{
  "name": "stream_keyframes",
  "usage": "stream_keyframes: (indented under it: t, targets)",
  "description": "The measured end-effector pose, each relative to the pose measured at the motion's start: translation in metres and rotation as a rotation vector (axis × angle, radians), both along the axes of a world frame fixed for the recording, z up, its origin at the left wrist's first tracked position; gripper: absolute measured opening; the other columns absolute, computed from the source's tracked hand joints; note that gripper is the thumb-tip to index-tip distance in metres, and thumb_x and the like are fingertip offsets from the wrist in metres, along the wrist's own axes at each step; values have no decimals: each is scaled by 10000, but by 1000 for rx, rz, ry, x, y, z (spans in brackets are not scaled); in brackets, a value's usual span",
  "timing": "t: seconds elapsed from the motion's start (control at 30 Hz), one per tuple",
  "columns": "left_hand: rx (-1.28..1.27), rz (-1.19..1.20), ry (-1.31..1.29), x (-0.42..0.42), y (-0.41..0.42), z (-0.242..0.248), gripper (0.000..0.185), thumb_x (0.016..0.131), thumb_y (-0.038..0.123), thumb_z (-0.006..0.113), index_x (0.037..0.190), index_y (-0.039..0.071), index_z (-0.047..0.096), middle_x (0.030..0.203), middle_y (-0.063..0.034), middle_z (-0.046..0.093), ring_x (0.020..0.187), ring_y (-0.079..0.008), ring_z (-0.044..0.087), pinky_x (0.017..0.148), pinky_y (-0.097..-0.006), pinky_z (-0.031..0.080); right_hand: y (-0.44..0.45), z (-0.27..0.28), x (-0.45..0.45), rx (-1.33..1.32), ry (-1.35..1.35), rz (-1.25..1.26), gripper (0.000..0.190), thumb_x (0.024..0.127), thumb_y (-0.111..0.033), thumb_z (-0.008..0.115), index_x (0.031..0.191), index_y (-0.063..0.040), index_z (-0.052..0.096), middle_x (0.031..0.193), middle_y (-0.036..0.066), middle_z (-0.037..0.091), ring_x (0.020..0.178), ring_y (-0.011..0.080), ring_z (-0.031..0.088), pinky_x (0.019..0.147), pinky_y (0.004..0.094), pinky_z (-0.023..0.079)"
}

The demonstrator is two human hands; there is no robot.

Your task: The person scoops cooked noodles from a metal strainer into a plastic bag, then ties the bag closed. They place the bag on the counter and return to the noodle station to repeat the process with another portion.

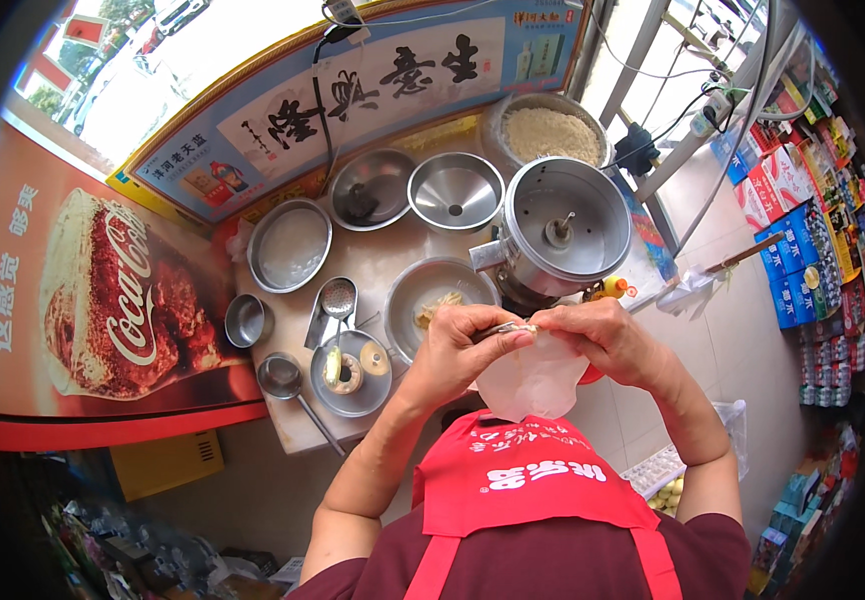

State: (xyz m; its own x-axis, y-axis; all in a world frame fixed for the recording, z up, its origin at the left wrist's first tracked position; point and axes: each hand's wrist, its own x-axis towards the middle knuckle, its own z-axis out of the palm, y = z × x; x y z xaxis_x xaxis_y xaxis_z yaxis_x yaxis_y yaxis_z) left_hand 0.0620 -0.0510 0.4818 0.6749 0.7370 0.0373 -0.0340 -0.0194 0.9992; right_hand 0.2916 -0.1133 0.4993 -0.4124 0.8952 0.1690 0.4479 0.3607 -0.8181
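Observation:
My left hand (462,349) pinches a thin metallic-looking object (498,328) between thumb and fingers; a small pale piece (527,328) shows at its tip. Fingertips of my right hand (601,336) meet that pale piece from the other side. Just beneath both hands is a translucent whitish plastic bag (534,379), partly covered by them. Beyond my left hand, a wide steel bowl (410,300) holds a pale, doughy-looking clump (438,307). The deep metal drum of a machine (567,217) stands past my right hand, with a spindle at its centre.
Steel bowls (290,244), a strainer ladle (339,298), a long-handled ladle (280,376) and a steel plate (365,397) crowd the table (290,431). Pale crumbly material fills a large basin (552,135) at the back. Cables (755,112) hang at right; packaged goods (800,255) stand beyond.

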Motion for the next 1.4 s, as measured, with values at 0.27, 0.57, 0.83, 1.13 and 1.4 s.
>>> stream_keyframes:
  t: [0.27,0.57,0.83,1.13,1.4]
  targets:
    - [-89,75,33,-3,-3,1,217,892,180,731,950,-29,730,733,-5,672,691,-37,567,599,-218,458,-3,8,-4,97,-63,-53,414,770,62,642,1180,16,617,1067,193,684,919,371,680,768,368,562]
    - [-117,19,3,-2,-1,2,201,882,178,744,906,-22,740,716,27,649,660,-25,543,568,-199,427,2,19,-6,126,-139,-3,359,796,13,640,1155,2,622,983,188,688,868,371,675,729,401,551]
    - [-310,-172,-106,-5,-1,6,222,886,214,739,902,-8,751,716,21,644,654,-27,536,558,-196,400,13,30,3,9,-112,195,413,759,31,647,1169,-7,615,900,195,670,827,385,662,708,423,526]
    - [-315,-271,-31,-8,4,0,190,879,177,745,936,-4,749,742,21,663,661,-23,535,555,-199,409,10,41,4,-89,-130,205,400,761,59,645,1157,9,627,937,200,675,834,396,655,712,425,523]
    - [-322,-327,-63,-6,3,-5,174,883,165,745,923,-4,738,710,92,563,637,1,421,530,-200,315,5,44,8,-138,-131,218,435,777,82,657,1203,-3,634,1033,167,693,887,371,665,731,405,526]
